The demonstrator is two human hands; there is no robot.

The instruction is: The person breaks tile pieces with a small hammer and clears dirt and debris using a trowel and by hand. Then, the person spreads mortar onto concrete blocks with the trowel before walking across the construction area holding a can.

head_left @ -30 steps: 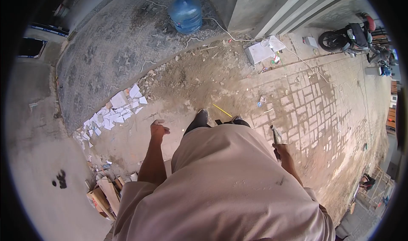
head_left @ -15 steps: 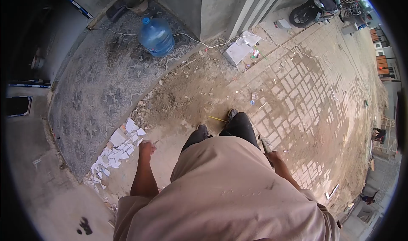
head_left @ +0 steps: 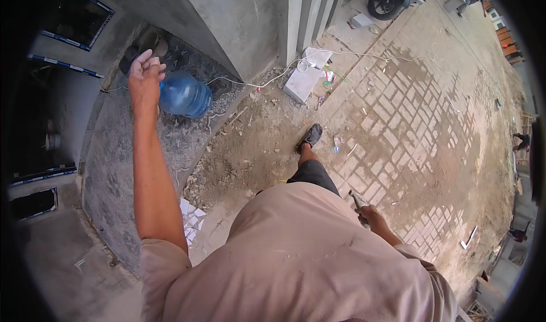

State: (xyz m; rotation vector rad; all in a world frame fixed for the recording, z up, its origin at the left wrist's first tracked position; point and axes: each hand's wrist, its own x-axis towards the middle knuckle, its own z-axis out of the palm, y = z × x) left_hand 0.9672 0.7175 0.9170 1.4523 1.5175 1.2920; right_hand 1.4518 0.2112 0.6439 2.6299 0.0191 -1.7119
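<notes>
- Head view: right hand (head_left: 371, 213) at four o'clock, grip clamped on the tool (head_left: 358, 200); best carried low, clear of the leg (head_left: 312, 171).
- Left hand (head_left: 146, 79) up at ten o'clock, grip apart, fingers loosely bent; it overlaps the bottle (head_left: 186, 96), contact unclear.
- Shoe (head_left: 310, 138) near centre: careful footing suits this rubble (head_left: 227, 157), minding the one-o'clock cord (head_left: 341, 52).

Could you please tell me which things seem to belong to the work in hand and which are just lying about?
In hand, it seems:
- tool, in the right hand

Apparently just about:
- bottle, near the left hand; contact unclear
- broken tiles
- white blocks
- motorbike
</notes>
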